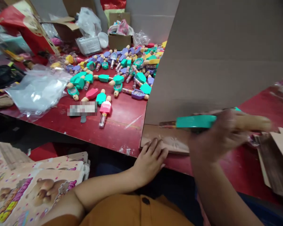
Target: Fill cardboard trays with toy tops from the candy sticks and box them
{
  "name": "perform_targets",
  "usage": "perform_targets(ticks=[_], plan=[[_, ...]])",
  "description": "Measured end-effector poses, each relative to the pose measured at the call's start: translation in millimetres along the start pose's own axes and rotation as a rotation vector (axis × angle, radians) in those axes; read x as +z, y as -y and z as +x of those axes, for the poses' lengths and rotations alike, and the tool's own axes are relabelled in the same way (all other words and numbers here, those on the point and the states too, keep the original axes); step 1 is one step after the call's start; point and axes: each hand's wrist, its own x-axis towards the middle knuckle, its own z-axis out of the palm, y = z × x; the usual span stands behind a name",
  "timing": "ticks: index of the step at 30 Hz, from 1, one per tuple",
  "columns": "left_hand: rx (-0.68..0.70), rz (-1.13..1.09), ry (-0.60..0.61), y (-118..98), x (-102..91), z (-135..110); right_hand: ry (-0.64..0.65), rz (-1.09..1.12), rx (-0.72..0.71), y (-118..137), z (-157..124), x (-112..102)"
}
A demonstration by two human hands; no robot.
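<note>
My left hand (151,158) rests flat, fingers spread, on the near edge of a cardboard sheet (166,142) lying on the red table (118,125). My right hand (223,135) is blurred by motion and grips a teal ice-lolly toy (195,121) with a tan stick poking out to the right, held level just above that sheet. A large brown cardboard box wall (214,53) stands upright right behind both hands.
Many teal, purple, pink and yellow lolly toys (122,70) lie scattered across the table's middle and back. A clear plastic bag (36,89) lies at left. Printed cards (35,185) are stacked at lower left; flat cardboard pieces (277,160) lie at right.
</note>
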Motion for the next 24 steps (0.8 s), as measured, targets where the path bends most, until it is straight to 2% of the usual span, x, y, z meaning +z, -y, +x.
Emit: perform_targets(ticks=[2, 3, 5, 8, 11, 13, 15, 19, 21, 24], plan=[[0.024, 0.091, 0.011, -3.0, 5.0, -0.5, -0.177, 0.083, -0.087, 0.4, -7.0, 26.7], [0.035, 0.111, 0.009, -3.7, 5.6, -0.6, -0.192, 0.108, -0.138, 2.6, -11.8, 37.7], [0.044, 0.120, 0.008, -4.0, 4.8, -0.5, -0.100, 0.063, -0.227, 9.3, -19.1, 51.3], [0.021, 0.114, -0.016, -3.7, 3.0, 0.3, 0.017, -0.090, -0.275, 15.9, -18.8, 55.5], [0.011, 0.111, -0.037, -3.3, 2.2, 0.8, 0.007, -0.203, -0.265, 10.1, -15.8, 56.6], [0.051, 0.079, -0.021, -1.5, 0.8, 1.7, -0.024, -0.267, -0.276, 1.3, -18.0, 59.4], [0.105, 0.034, -0.008, 2.0, -1.2, 3.5, 0.026, -0.343, -0.363, -7.7, -22.0, 62.4], [0.177, -0.023, -0.047, 10.2, -1.4, 8.7, 0.239, -0.482, -0.610, -18.3, -29.0, 66.3], [0.211, -0.035, -0.083, 12.4, 0.5, 10.2, 0.239, -0.517, -0.651, -20.4, -31.7, 69.7], [0.228, -0.052, -0.061, 13.9, -3.7, 9.2, 0.233, -0.533, -0.611, -25.1, -33.7, 69.5]])
